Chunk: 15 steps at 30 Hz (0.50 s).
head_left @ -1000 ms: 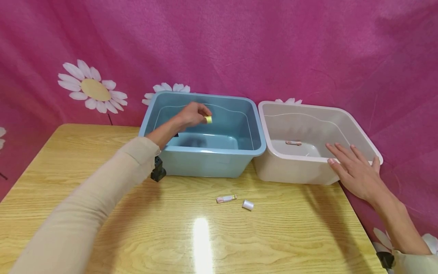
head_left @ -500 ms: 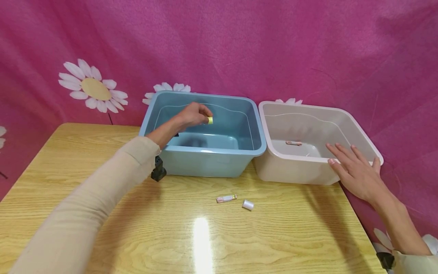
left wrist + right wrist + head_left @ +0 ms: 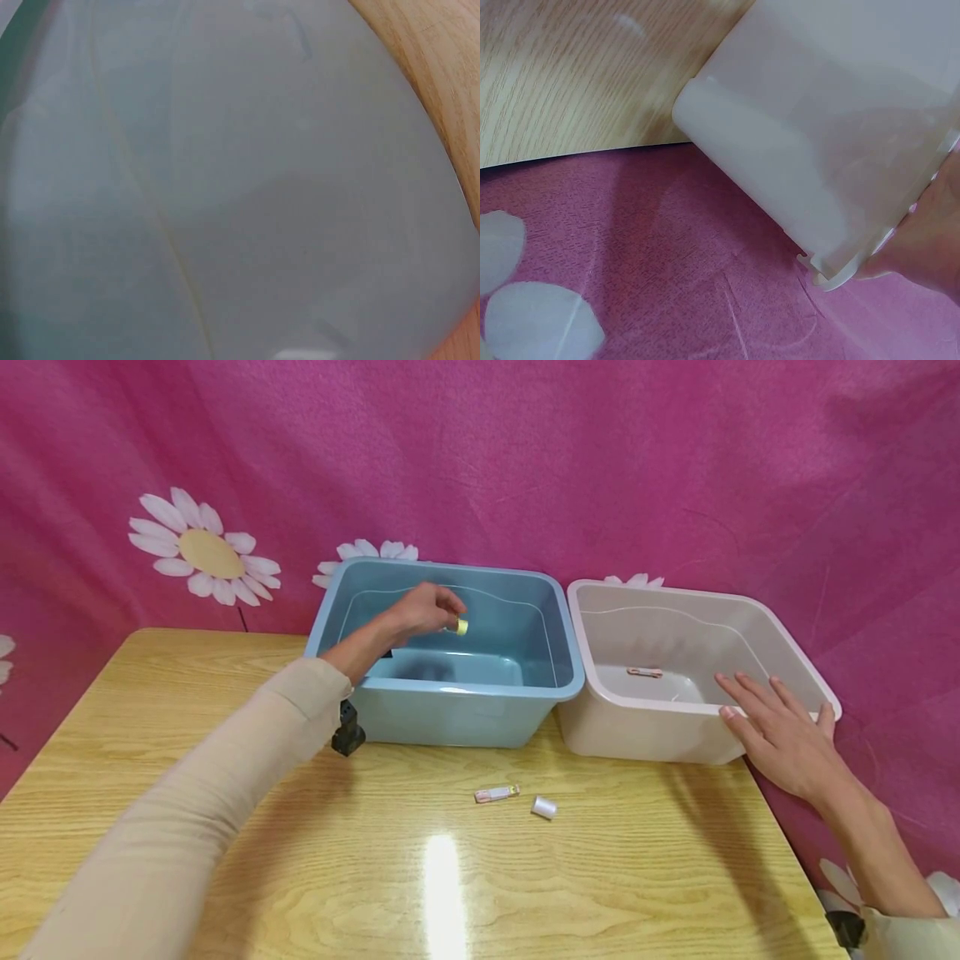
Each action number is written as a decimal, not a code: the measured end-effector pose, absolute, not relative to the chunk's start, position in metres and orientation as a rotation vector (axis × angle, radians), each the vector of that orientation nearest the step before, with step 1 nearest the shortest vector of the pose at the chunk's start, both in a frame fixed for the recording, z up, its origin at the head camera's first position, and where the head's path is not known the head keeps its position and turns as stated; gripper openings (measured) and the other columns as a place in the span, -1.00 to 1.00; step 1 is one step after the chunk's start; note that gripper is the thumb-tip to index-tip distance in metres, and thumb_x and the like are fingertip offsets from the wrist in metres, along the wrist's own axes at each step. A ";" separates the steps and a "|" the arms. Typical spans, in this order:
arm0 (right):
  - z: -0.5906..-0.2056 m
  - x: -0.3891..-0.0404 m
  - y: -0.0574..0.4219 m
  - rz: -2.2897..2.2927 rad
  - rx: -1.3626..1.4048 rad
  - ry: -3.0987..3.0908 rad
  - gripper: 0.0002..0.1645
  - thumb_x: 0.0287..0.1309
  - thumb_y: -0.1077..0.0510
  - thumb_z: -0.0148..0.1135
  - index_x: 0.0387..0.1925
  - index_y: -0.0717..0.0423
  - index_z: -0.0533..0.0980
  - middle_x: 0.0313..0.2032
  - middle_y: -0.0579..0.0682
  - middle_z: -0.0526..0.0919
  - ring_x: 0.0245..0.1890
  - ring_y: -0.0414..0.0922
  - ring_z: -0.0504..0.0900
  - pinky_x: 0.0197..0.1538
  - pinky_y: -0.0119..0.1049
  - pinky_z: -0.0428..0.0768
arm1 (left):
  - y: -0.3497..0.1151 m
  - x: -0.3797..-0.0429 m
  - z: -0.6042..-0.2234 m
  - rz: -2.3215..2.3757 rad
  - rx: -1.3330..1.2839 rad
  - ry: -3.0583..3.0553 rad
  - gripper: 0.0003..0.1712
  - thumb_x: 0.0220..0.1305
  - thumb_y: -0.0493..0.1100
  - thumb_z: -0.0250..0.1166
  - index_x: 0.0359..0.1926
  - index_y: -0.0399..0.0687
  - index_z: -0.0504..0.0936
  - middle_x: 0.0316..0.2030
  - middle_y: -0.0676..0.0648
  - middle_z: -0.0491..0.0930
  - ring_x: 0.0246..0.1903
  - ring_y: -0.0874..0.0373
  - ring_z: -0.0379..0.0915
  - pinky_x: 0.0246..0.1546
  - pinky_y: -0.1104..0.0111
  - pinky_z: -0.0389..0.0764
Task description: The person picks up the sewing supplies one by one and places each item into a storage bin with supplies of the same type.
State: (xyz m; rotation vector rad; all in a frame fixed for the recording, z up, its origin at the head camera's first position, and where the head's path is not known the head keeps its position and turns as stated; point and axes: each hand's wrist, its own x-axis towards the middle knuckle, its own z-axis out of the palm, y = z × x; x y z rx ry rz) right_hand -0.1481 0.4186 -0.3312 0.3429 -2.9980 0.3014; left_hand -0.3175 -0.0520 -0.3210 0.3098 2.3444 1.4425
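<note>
My left hand [image 3: 422,610] reaches over the blue tub [image 3: 450,692], its fingertips pinching a small yellow cylinder [image 3: 462,627] above the tub's floor. The fingers partly cover that piece. On the right, my right hand [image 3: 791,747] lies spread with straight fingers across the front rim of the beige tub [image 3: 652,705]. The right wrist view shows part of this hand [image 3: 922,247] at the tub's rim. Only the blue tub's wall [image 3: 247,165] and some table appear in the left wrist view, without the hand.
On the wooden table [image 3: 360,860], before the tubs, lie a slim pink-and-white item [image 3: 496,794] and a small white cylinder [image 3: 543,807]. A small pinkish item [image 3: 643,672] rests inside the beige tub. The tubs stand side by side against a magenta flowered cloth [image 3: 480,460].
The yellow cylinder has shifted slightly right and down at my left fingertips, and more of it shows below them. My right hand has stayed in place on the rim.
</note>
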 end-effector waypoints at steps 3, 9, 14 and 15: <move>-0.330 -0.148 0.418 0.302 0.344 -2.999 -0.35 0.55 -0.10 -0.16 0.56 -0.13 0.11 0.49 0.24 0.11 0.46 0.40 -0.13 0.14 0.57 -0.56 | -0.052 -0.318 -0.320 1.443 0.308 2.330 -0.60 0.44 -0.36 0.14 0.25 -0.35 0.48 0.14 -0.28 0.47 0.11 -0.08 0.43 0.23 0.12 0.43; -0.330 -0.148 0.419 0.303 0.345 -2.997 -0.36 0.55 -0.10 -0.15 0.56 -0.14 0.10 0.49 0.24 0.12 0.46 0.40 -0.13 0.13 0.58 -0.55 | -0.052 -0.318 -0.319 1.432 0.321 2.321 -0.60 0.44 -0.35 0.14 0.25 -0.35 0.48 0.17 -0.30 0.45 0.14 -0.11 0.42 0.24 0.10 0.41; -0.330 -0.148 0.419 0.308 0.338 -3.002 -0.35 0.55 -0.10 -0.15 0.56 -0.16 0.10 0.49 0.24 0.11 0.46 0.40 -0.13 0.14 0.57 -0.56 | -0.054 -0.318 -0.318 1.459 0.318 2.266 -0.58 0.44 -0.33 0.15 0.27 -0.33 0.45 0.23 -0.28 0.41 0.18 -0.10 0.40 0.25 0.08 0.40; -0.330 -0.148 0.419 0.309 0.337 -3.004 -0.35 0.55 -0.10 -0.15 0.56 -0.16 0.09 0.49 0.24 0.11 0.46 0.40 -0.13 0.14 0.57 -0.56 | -0.054 -0.318 -0.318 1.465 0.311 2.252 -0.58 0.44 -0.33 0.15 0.27 -0.33 0.45 0.25 -0.28 0.40 0.19 -0.10 0.40 0.25 0.08 0.40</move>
